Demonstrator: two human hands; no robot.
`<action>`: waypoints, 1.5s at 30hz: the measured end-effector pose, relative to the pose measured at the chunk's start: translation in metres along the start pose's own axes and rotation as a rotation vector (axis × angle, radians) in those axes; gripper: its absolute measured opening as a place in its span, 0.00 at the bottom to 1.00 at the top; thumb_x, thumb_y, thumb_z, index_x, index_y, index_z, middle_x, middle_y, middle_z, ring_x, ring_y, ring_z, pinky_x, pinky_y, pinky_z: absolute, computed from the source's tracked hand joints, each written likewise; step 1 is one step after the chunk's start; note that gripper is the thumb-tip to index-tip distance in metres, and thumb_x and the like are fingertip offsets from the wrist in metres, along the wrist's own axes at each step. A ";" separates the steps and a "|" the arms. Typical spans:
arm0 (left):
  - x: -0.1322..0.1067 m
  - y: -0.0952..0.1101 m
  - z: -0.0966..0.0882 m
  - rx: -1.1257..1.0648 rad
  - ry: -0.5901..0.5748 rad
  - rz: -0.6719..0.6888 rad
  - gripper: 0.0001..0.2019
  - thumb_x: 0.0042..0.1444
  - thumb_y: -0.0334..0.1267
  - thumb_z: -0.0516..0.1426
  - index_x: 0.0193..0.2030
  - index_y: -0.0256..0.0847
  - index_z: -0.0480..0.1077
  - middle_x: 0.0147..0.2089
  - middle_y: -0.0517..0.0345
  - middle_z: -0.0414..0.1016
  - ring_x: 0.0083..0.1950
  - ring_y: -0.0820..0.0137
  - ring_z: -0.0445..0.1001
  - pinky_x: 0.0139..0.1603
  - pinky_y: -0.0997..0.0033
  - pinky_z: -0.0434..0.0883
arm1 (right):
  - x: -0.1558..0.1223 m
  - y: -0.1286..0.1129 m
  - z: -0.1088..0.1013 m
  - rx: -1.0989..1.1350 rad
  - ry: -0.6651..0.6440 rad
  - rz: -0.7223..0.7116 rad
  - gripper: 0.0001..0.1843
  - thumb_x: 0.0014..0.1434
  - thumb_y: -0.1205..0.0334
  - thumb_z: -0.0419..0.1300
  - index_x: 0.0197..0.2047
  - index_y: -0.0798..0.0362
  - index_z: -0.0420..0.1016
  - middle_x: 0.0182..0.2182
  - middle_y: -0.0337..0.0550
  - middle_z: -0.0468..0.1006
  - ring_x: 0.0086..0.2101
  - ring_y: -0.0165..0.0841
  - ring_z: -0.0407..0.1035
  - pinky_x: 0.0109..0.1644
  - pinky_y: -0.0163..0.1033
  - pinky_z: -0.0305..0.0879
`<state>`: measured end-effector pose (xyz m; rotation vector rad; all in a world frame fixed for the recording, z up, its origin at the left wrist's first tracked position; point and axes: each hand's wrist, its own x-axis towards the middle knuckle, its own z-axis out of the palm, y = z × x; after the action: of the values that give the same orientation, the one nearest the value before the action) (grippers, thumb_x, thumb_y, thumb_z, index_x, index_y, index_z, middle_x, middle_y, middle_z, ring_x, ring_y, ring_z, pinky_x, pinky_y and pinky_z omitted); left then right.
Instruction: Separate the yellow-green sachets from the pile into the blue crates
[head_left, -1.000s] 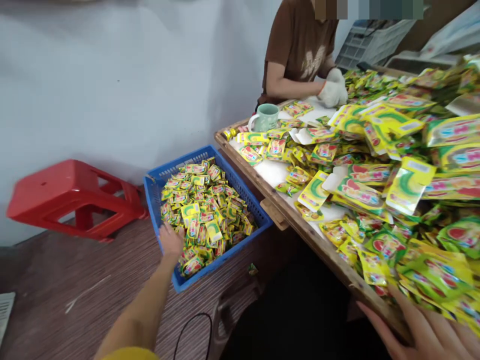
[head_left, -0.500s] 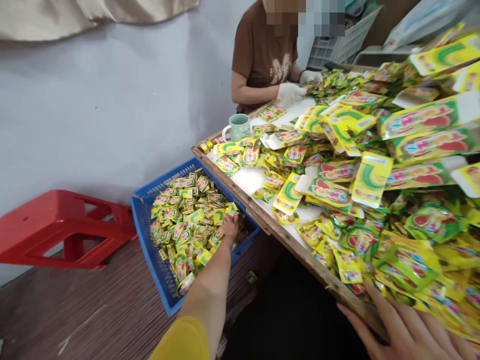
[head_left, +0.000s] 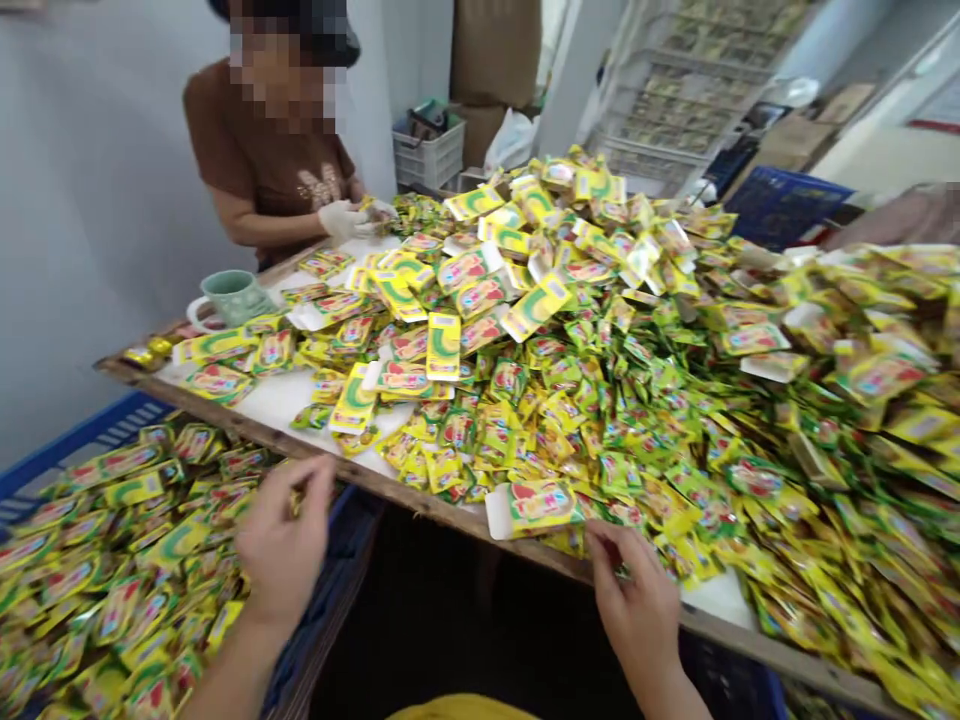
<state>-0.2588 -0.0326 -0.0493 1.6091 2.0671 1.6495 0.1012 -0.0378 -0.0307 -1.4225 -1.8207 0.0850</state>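
Note:
My left hand (head_left: 281, 540) is raised over the right rim of the blue basket, by the table's wooden edge. Its fingers are loosely curled, with a gap before the thumb, and I see nothing held. My right hand (head_left: 637, 590) is at the front edge of the table, its fingertips pinched at the right end of a small yellow candy carton (head_left: 541, 503). That carton's white flap stands open on the left. Loose yellow and green candy packets (head_left: 555, 420) are heaped just beyond my right hand. More small cartons (head_left: 409, 378) lie behind the front edge.
A blue basket (head_left: 127, 418) of filled-looking cartons stands low at left. On the table's far left corner is a green mug (head_left: 236, 295). A co-worker in a brown shirt (head_left: 262, 180) with white gloves handles packets across the table. A white crate (head_left: 429, 155) stands behind.
My view has swung right. My left hand has come up out of the basket toward the table edge. My right hand, earlier spread on the edge, now pinches the carton.

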 end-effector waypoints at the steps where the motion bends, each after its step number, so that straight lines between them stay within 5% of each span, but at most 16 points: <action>1: -0.005 0.029 0.010 -0.073 -0.164 0.122 0.08 0.60 0.36 0.56 0.46 0.43 0.73 0.45 0.56 0.76 0.46 0.67 0.74 0.54 0.64 0.69 | -0.004 0.005 -0.002 0.016 0.002 0.055 0.05 0.63 0.62 0.57 0.40 0.52 0.74 0.34 0.44 0.76 0.34 0.34 0.71 0.38 0.38 0.68; 4: -0.024 0.098 0.050 -0.091 -0.591 0.264 0.11 0.58 0.39 0.59 0.47 0.42 0.73 0.45 0.53 0.77 0.46 0.64 0.75 0.51 0.64 0.71 | -0.007 0.009 0.005 0.117 -0.002 0.237 0.12 0.61 0.54 0.58 0.44 0.52 0.73 0.33 0.44 0.76 0.32 0.34 0.71 0.36 0.38 0.68; 6: -0.036 0.120 0.075 0.065 -0.689 0.223 0.16 0.55 0.43 0.61 0.49 0.39 0.72 0.44 0.49 0.77 0.46 0.59 0.74 0.48 0.58 0.72 | 0.001 0.006 0.014 0.152 -0.032 0.363 0.18 0.60 0.49 0.59 0.48 0.53 0.71 0.30 0.42 0.76 0.28 0.34 0.71 0.34 0.38 0.68; 9: -0.046 0.123 0.097 0.233 -0.702 0.213 0.18 0.52 0.46 0.63 0.48 0.39 0.73 0.41 0.49 0.76 0.46 0.54 0.73 0.48 0.50 0.70 | 0.022 0.002 0.023 0.131 -0.112 0.463 0.19 0.57 0.45 0.60 0.41 0.53 0.74 0.21 0.39 0.73 0.24 0.35 0.68 0.30 0.39 0.64; 12: -0.045 0.115 0.103 0.099 -0.632 0.159 0.20 0.46 0.43 0.67 0.46 0.41 0.73 0.47 0.49 0.73 0.52 0.53 0.71 0.53 0.49 0.69 | 0.033 -0.005 0.028 0.367 -0.104 0.580 0.18 0.54 0.45 0.61 0.36 0.52 0.70 0.17 0.34 0.67 0.19 0.32 0.65 0.24 0.36 0.61; 16: -0.041 0.120 0.106 -0.395 -0.352 -0.283 0.34 0.45 0.47 0.67 0.59 0.46 0.62 0.60 0.47 0.65 0.58 0.57 0.68 0.53 0.57 0.71 | 0.027 -0.029 0.035 0.910 0.021 0.805 0.20 0.56 0.44 0.60 0.41 0.49 0.60 0.21 0.31 0.70 0.17 0.30 0.66 0.18 0.33 0.61; 20: -0.038 0.129 0.107 -0.833 -0.440 -0.645 0.29 0.50 0.47 0.63 0.57 0.43 0.60 0.53 0.47 0.73 0.54 0.62 0.74 0.53 0.61 0.71 | 0.026 -0.031 0.028 0.842 -0.086 0.657 0.18 0.58 0.46 0.59 0.43 0.49 0.62 0.26 0.35 0.73 0.21 0.31 0.69 0.22 0.35 0.64; 23: -0.023 0.123 0.104 -0.783 -0.388 -0.551 0.27 0.44 0.42 0.66 0.50 0.41 0.63 0.47 0.50 0.76 0.52 0.63 0.75 0.52 0.63 0.72 | 0.044 0.006 0.006 0.412 0.043 0.438 0.16 0.60 0.46 0.56 0.38 0.52 0.70 0.30 0.42 0.75 0.30 0.35 0.70 0.34 0.40 0.67; 26: -0.001 0.118 0.096 -0.569 -0.459 -0.307 0.22 0.44 0.39 0.66 0.45 0.42 0.65 0.42 0.53 0.77 0.48 0.63 0.77 0.51 0.63 0.72 | 0.068 0.052 -0.011 -0.008 0.117 0.406 0.21 0.55 0.44 0.61 0.39 0.55 0.72 0.36 0.49 0.73 0.37 0.41 0.67 0.41 0.44 0.64; 28: 0.012 0.122 0.092 -0.453 -0.621 -0.180 0.21 0.46 0.37 0.64 0.48 0.43 0.66 0.40 0.55 0.79 0.46 0.63 0.78 0.51 0.62 0.72 | 0.078 0.071 -0.013 -0.073 0.033 0.384 0.21 0.49 0.44 0.66 0.35 0.54 0.72 0.34 0.48 0.72 0.37 0.41 0.66 0.40 0.44 0.63; 31: 0.015 0.138 0.095 -0.436 -0.761 -0.076 0.25 0.48 0.34 0.63 0.54 0.45 0.64 0.43 0.55 0.78 0.47 0.63 0.78 0.53 0.61 0.71 | 0.081 0.085 -0.017 0.157 0.007 0.447 0.21 0.43 0.45 0.69 0.29 0.52 0.68 0.26 0.38 0.68 0.30 0.34 0.63 0.35 0.40 0.61; 36: -0.018 0.149 0.124 -0.698 -0.743 -0.229 0.30 0.44 0.34 0.66 0.54 0.45 0.62 0.44 0.55 0.74 0.42 0.66 0.78 0.43 0.67 0.75 | 0.080 0.102 -0.054 0.644 0.151 0.681 0.26 0.40 0.45 0.70 0.37 0.52 0.70 0.25 0.35 0.71 0.27 0.31 0.67 0.31 0.38 0.64; 39: -0.042 0.144 0.139 -0.775 -0.805 -0.392 0.25 0.44 0.37 0.67 0.49 0.42 0.66 0.41 0.56 0.77 0.42 0.65 0.78 0.44 0.67 0.74 | 0.089 0.103 -0.065 0.560 -0.046 0.619 0.25 0.38 0.49 0.71 0.37 0.54 0.73 0.25 0.36 0.72 0.28 0.32 0.67 0.33 0.39 0.65; 42: -0.052 0.135 0.145 -0.800 -0.843 -0.439 0.18 0.48 0.41 0.64 0.46 0.39 0.71 0.44 0.53 0.79 0.46 0.63 0.77 0.48 0.67 0.73 | 0.099 0.091 -0.046 0.403 -0.170 0.602 0.20 0.42 0.50 0.68 0.35 0.53 0.74 0.21 0.33 0.68 0.25 0.31 0.65 0.28 0.38 0.64; 45: -0.047 0.128 0.144 -0.764 -0.769 -0.407 0.18 0.51 0.43 0.63 0.47 0.38 0.72 0.45 0.53 0.80 0.45 0.63 0.77 0.47 0.67 0.72 | 0.096 0.077 -0.017 0.292 -0.092 0.647 0.15 0.46 0.53 0.65 0.35 0.53 0.72 0.21 0.34 0.67 0.25 0.34 0.66 0.27 0.40 0.65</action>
<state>-0.0674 0.0191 -0.0419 1.1635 1.0835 1.1675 0.1688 0.0638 -0.0057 -1.7502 -1.2817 0.7217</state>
